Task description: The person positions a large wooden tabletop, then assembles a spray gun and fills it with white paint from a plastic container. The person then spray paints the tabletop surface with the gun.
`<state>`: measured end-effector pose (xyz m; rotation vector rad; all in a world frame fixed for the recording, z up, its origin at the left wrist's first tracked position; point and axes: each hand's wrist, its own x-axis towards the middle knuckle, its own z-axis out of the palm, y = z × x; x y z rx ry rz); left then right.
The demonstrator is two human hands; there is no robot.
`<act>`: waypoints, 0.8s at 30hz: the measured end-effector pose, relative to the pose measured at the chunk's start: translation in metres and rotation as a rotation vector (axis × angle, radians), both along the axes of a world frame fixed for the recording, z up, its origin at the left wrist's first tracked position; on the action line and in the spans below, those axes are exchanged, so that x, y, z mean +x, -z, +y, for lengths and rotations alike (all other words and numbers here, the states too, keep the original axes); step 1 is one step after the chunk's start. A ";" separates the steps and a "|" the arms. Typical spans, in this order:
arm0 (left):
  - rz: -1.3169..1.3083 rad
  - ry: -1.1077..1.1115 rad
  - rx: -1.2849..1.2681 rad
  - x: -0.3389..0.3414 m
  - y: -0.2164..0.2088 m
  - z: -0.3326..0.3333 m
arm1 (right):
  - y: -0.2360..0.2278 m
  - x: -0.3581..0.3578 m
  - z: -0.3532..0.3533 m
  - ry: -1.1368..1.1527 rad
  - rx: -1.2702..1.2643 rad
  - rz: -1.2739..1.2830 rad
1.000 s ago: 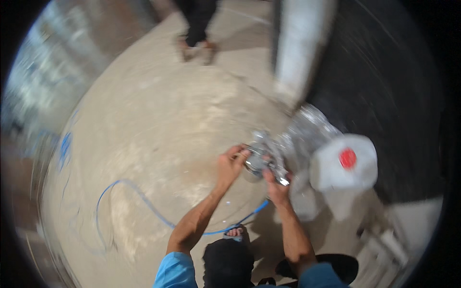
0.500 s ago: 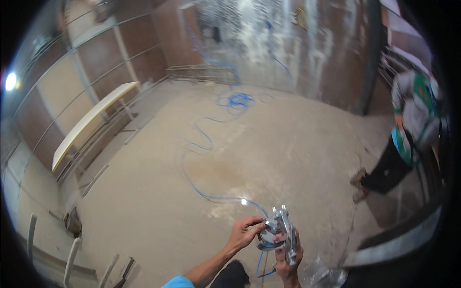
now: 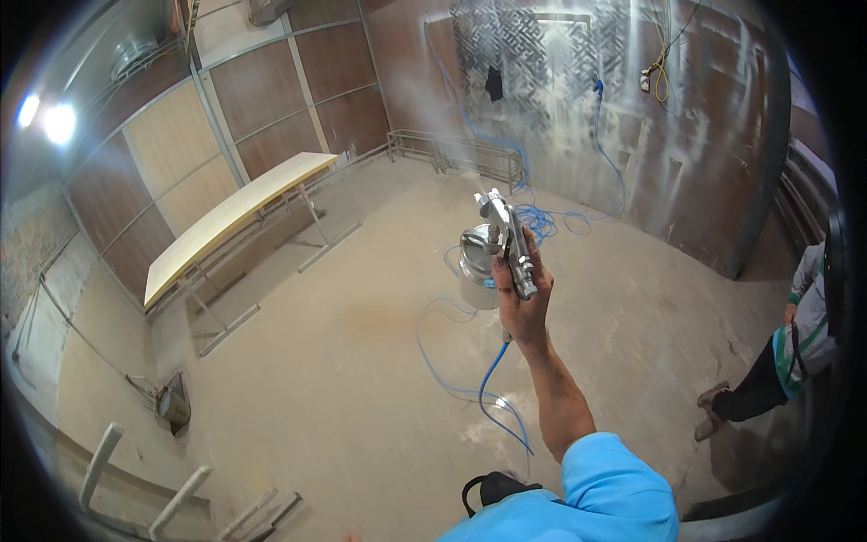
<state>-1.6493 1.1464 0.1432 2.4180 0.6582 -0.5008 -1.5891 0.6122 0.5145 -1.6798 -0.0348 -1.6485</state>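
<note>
My right hand (image 3: 524,294) is raised in front of me at arm's length, wrapped round the handle of a metal spray gun (image 3: 511,244). The gun's silver cup (image 3: 477,266) hangs on its left side, and the nozzle faces the far wall. From the nozzle a pale mist (image 3: 442,122) fans out up and away. A blue air hose (image 3: 492,370) leaves the bottom of the handle and droops toward the floor. At the lower edge only a skin-coloured sliver shows, perhaps my left hand (image 3: 350,538); its fingers cannot be made out.
A long pale board (image 3: 235,217) rests on metal stands at the left. Blue hose coils (image 3: 542,221) lie near a low metal rack (image 3: 461,154). At the right stands another person (image 3: 795,334). A bucket (image 3: 172,406) and upright bars (image 3: 99,465) are at lower left.
My right hand has lifted the spray gun up and away from my body. My left hand has let go of its cup and dropped away. Mist now leaves the nozzle; the view has tilted up.
</note>
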 end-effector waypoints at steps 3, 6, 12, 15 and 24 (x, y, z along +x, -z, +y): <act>0.109 -0.077 -0.044 0.042 0.034 -0.017 | 0.003 0.066 -0.024 0.033 -0.038 -0.049; 0.130 -0.059 -0.136 0.106 0.054 -0.067 | 0.014 0.125 -0.054 0.085 -0.078 -0.042; 0.125 -0.019 -0.272 0.254 0.049 -0.163 | 0.014 0.264 -0.107 0.158 -0.038 0.028; 0.136 -0.064 -0.319 0.324 0.058 -0.176 | 0.012 0.344 -0.117 0.151 -0.053 0.008; -0.238 0.123 -0.428 0.525 0.033 -0.192 | 0.038 0.583 -0.092 -0.120 0.069 0.152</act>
